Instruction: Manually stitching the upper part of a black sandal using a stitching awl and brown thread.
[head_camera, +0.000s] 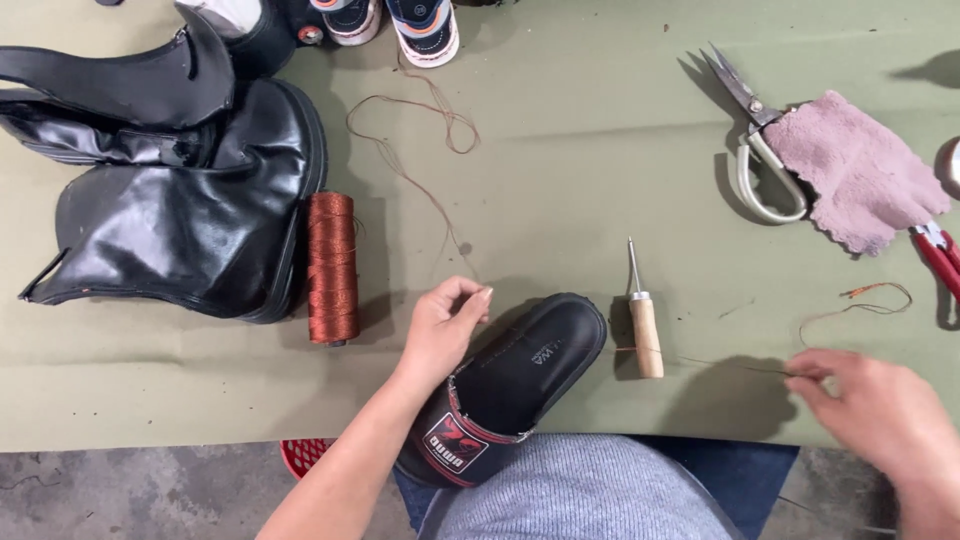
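A black slide sandal (520, 385) with a red-trimmed strap lies at the table's near edge, its heel over my lap. My left hand (440, 325) rests just left of its toe, fingers pinched on a thin brown thread (420, 180) that loops back across the cloth. My right hand (880, 410) is at the lower right, fingertips closed on a thin thread end that stretches left toward the awl. A wooden-handled awl (645, 320) lies between the sandal and my right hand. A spool of copper-brown thread (332, 268) lies to the left of my left hand.
Black leather boots (170, 190) lie at the left. Small shoes (425, 28) sit at the top edge. Scissors (755, 140) and a pink cloth (860, 170) lie at the upper right, with red-handled pliers (940, 255) at the right edge. A red basket (300, 455) sits below the table.
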